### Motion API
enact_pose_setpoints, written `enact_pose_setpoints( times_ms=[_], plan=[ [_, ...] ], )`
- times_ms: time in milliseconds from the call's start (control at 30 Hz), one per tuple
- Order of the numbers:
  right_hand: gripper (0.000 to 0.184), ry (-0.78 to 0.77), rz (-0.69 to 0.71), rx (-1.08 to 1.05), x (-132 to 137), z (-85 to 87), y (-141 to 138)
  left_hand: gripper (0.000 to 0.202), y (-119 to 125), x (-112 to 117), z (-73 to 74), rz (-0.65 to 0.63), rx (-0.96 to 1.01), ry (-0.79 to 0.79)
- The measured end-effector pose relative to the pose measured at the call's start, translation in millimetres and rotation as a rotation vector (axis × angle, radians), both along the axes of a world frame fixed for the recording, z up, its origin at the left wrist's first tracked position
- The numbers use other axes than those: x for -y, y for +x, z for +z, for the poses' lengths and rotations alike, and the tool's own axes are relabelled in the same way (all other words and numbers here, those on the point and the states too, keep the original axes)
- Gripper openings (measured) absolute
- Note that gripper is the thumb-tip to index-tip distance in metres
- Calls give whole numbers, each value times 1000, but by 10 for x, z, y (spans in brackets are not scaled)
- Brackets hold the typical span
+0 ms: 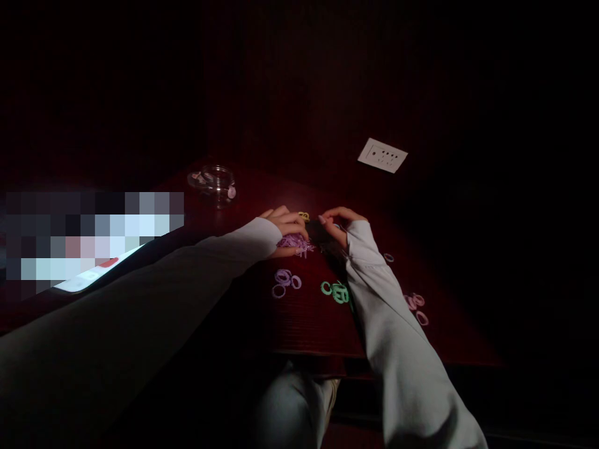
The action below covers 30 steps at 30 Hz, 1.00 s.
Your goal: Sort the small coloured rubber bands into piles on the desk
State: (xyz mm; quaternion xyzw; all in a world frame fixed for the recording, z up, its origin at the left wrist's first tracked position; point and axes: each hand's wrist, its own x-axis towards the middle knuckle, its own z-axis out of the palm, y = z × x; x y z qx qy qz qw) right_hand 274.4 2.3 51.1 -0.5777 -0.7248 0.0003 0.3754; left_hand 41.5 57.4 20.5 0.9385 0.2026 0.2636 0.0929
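Note:
My left hand [289,226] is curled over a bunch of purple elastic rings [294,243] on the dark red table [304,324]. A small yellow ring [304,216] shows at its fingertips. My right hand [339,223] is bent with fingers pinched together just right of the left hand; what it pinches is too dark to make out. Loose purple rings [284,282] lie near my left wrist, green rings [337,291] beside my right sleeve, and pink rings [416,307] to the right.
A clear glass jar [216,182] lies at the table's back left. A lit phone [98,274] rests at the left. A white wall socket [382,155] sits on the dark wall. The table's front edge [309,357] runs above my knee.

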Motion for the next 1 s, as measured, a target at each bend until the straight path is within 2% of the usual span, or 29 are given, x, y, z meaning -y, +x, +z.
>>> enact_pose_setpoints(
  times_ms=[133,333,500,700,1000],
  plan=[
    [21,-94,125,-20,24,-170,-16,23,-3,-32,-40,-35,-13,3],
    [12,-145,245,61,83,-257,6,19,-30,-117,-57,2,3,-5],
    [11,-184,247,99,-1,-305,3,19,-42,-154,-76,2,39,-13],
    [10,-123,217,80,-119,-446,39,19,-34,-209,-103,-61,70,-28],
    [24,-178,230,112,-46,-330,-62,19,-29,-224,-95,-114,47,-69]
  ],
)
